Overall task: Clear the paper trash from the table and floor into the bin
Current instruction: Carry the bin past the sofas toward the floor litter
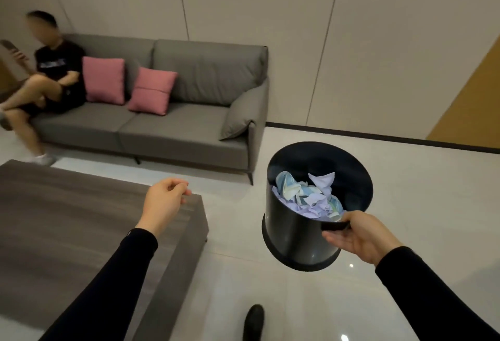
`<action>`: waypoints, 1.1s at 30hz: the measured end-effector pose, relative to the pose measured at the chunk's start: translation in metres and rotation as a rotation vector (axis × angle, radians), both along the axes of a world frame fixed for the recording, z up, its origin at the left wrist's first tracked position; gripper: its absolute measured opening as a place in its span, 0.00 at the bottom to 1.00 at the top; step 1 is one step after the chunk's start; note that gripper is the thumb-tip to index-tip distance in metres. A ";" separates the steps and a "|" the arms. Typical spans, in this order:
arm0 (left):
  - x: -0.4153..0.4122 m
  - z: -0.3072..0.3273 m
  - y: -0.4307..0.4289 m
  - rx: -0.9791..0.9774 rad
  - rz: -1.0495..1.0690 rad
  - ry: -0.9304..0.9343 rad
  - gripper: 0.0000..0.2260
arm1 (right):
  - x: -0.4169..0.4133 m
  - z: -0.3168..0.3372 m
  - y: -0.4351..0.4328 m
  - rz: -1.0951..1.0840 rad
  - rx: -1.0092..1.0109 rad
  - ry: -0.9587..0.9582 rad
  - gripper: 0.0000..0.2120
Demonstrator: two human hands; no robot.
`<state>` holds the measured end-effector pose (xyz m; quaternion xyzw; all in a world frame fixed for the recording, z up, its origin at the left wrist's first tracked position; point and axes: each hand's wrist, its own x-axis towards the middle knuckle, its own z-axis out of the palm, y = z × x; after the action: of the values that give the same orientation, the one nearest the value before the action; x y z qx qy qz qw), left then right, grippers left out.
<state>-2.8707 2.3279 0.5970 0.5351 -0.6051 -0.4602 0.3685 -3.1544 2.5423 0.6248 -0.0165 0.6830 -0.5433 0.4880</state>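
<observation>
A round black bin [292, 235] hangs tilted above the floor, held by its near rim in my right hand [357, 235]. Inside it lie several crumpled papers [308, 196], white, lilac and pale blue-green. My left hand [165, 204] hovers over the far right corner of the dark wooden table [67, 219], fingers loosely curled with nothing in them. No loose paper shows on the table or on the visible floor.
A grey sofa [167, 124] with two pink cushions [104, 79] stands against the far wall; a person [48, 75] sits at its left end holding a phone. Glossy white floor tiles [405, 191] stretch to the right. My black shoe [253, 321] shows at the bottom.
</observation>
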 end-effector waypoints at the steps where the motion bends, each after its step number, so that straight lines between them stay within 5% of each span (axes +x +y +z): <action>1: 0.001 -0.001 -0.003 0.000 0.016 -0.001 0.07 | -0.001 -0.001 -0.010 0.021 -0.003 -0.008 0.19; 33: -0.132 -0.011 -0.261 0.038 0.198 0.008 0.08 | -0.140 -0.012 -0.363 0.276 0.027 -0.027 0.14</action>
<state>-3.0024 2.0671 0.5860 0.5972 -0.5391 -0.4349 0.4045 -3.2948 2.1789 0.6124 -0.0964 0.6750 -0.4619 0.5673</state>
